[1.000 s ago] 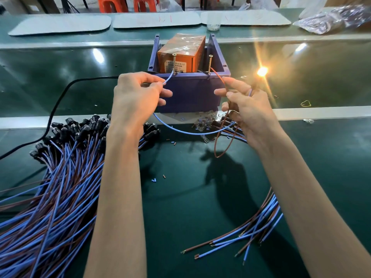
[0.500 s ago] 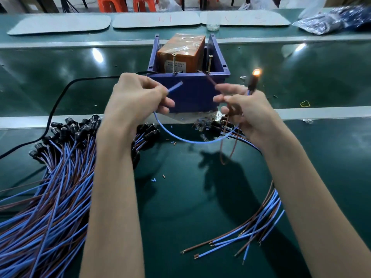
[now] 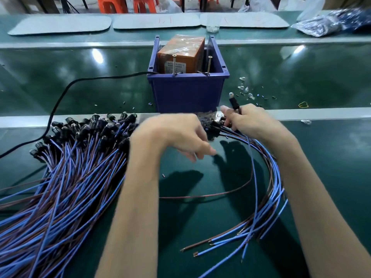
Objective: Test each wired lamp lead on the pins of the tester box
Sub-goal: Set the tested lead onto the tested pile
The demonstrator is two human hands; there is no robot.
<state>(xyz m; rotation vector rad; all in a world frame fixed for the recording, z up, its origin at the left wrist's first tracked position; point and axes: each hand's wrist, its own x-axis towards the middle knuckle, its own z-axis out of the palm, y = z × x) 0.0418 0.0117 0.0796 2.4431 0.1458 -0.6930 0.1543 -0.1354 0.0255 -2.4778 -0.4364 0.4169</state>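
Observation:
The tester box is a blue bin holding an orange block, with two upright screw pins, the left pin and the right pin, on its front rim. My right hand grips the black socket of a lamp lead; its bulb is dark and its blue and brown wires trail down onto a small pile of leads. My left hand hangs over the belt with loosely curled fingers, holding nothing. A large pile of leads lies at the left.
A black power cable runs from the box off to the left. Loose glass bulbs and a yellow rubber band lie right of the box. A metal rail crosses the bench. A plastic bag sits far right.
Both hands dropped away from the pins. The bulb went dark. My left hand let go of the blue wire, and my right hand carried the lead down over the right pile.

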